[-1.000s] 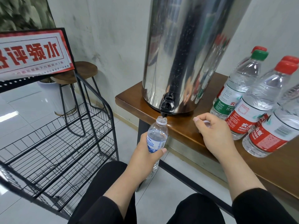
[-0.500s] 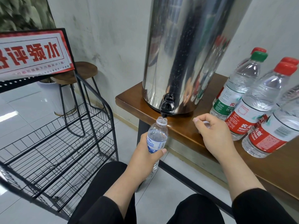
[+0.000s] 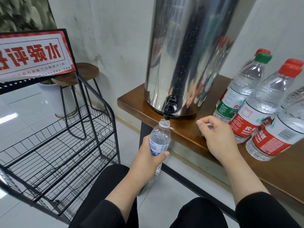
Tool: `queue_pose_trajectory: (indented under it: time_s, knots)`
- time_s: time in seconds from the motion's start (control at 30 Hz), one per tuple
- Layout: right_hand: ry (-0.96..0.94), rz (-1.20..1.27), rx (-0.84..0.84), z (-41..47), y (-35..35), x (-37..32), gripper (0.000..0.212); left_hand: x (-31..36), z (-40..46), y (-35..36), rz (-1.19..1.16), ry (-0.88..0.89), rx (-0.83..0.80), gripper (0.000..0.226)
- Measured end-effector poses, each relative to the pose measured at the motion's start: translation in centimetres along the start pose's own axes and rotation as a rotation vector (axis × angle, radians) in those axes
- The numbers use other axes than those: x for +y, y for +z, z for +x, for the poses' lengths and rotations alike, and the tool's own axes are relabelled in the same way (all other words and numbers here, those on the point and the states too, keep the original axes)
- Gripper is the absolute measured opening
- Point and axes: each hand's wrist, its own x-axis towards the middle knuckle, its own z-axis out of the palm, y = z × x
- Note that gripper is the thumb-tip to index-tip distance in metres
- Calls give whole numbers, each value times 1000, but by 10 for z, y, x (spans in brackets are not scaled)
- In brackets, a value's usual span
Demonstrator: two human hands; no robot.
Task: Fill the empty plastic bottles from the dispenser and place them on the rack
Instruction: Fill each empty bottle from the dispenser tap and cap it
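Observation:
My left hand [image 3: 146, 159] grips a small clear bottle with a blue-and-white label [image 3: 160, 139], uncapped, its mouth right under the black tap [image 3: 170, 109] of the tall steel dispenser [image 3: 189, 55]. Beside it my right hand [image 3: 217, 137] rests on the wooden table edge, fingers curled around a small white cap [image 3: 209, 126]. To the left stands the black wire rack [image 3: 54, 153]; its visible shelves hold no bottles.
Several capped bottles with red or green labels [image 3: 256, 116] stand on the wooden table [image 3: 136, 100] to the right of the dispenser. A red-and-white sign [image 3: 31, 53] tops the rack. A wooden stool [image 3: 79, 74] and white pot stand behind it on the tiled floor.

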Motion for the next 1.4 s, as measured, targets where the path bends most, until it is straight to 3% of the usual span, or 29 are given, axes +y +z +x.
queue_pose_trajectory:
  time_s: [1.4]
  knots:
    - [-20, 9, -14, -1, 0, -1, 12, 0, 0, 1, -4, -9, 0, 62]
